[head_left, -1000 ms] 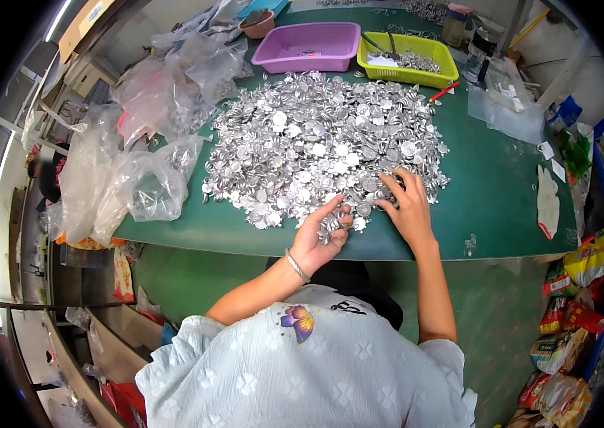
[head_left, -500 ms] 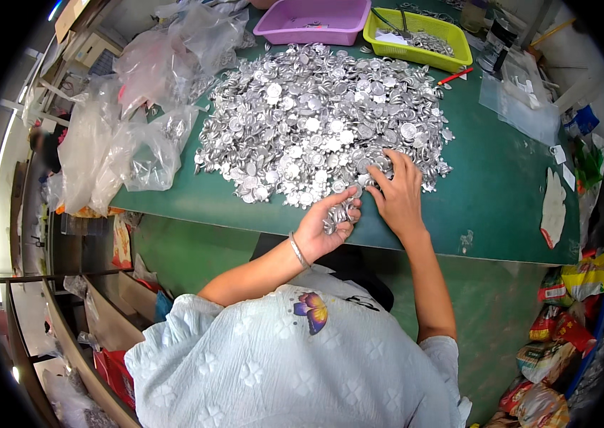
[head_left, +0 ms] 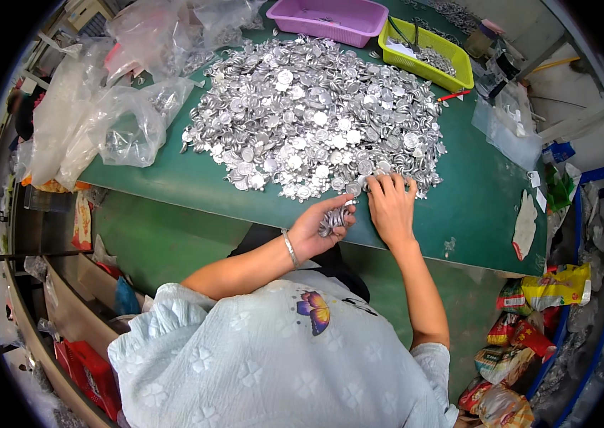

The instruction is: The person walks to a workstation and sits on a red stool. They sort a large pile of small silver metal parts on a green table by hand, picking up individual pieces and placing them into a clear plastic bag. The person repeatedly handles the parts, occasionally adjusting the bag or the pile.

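A large heap of small silver metal charms (head_left: 316, 118), many of them round and medal-like, is spread over the green table (head_left: 245, 214). In front of its near edge, my left hand (head_left: 320, 232) is closed, palm up, around a clutch of the same charms. One piece shows at its thumb and fingertips. Just to the right, my right hand (head_left: 392, 210) rests on the heap's near edge, back of the hand up. Its fingers are bent down together among the charms; what lies under the fingertips is hidden.
Clear plastic bags (head_left: 130, 128) lie at the left of the table. Behind the heap are a purple basket (head_left: 330, 28) and a yellow-green basket (head_left: 423, 65) holding metal parts and pliers. A red pen (head_left: 454, 95) and a white glove (head_left: 525, 225) lie to the right.
My right hand has moved down toward the near edge of the heap, its fingers drawing closer together. My left hand still holds its charms. The head view has shifted slightly.
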Demonstrator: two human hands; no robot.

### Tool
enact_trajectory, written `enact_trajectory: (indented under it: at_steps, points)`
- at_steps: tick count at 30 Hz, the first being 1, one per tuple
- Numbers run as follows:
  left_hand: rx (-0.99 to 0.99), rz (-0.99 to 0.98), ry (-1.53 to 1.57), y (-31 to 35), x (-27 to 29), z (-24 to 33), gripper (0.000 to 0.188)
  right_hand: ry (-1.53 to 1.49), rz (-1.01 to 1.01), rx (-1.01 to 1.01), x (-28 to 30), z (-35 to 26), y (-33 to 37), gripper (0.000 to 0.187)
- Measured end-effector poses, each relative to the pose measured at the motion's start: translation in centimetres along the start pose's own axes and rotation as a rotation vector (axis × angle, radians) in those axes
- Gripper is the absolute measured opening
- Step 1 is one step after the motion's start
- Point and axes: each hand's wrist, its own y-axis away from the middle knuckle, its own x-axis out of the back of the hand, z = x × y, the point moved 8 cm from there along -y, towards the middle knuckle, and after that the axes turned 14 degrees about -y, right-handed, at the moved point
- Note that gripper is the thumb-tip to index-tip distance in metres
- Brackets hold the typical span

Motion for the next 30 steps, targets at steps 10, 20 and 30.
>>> enact_trajectory:
  at_steps: [10,20,30]
  points:
    - [0.033,-0.006,-0.037,-0.5,0.5,1.3,0.029,-0.149,0.189,-0.295,1.7,1.7,0.3,0.029]
    - [0.107,-0.047,-0.11,-0.8,0.5,2.1,0.028,-0.927,0.688,-0.745,2.2,6.1,3.7,0.02]
    - [0.168,-0.072,-0.14,-1.4,0.4,1.6,0.028,-0.751,0.408,-0.881,1.1,7.6,4.0,0.02]
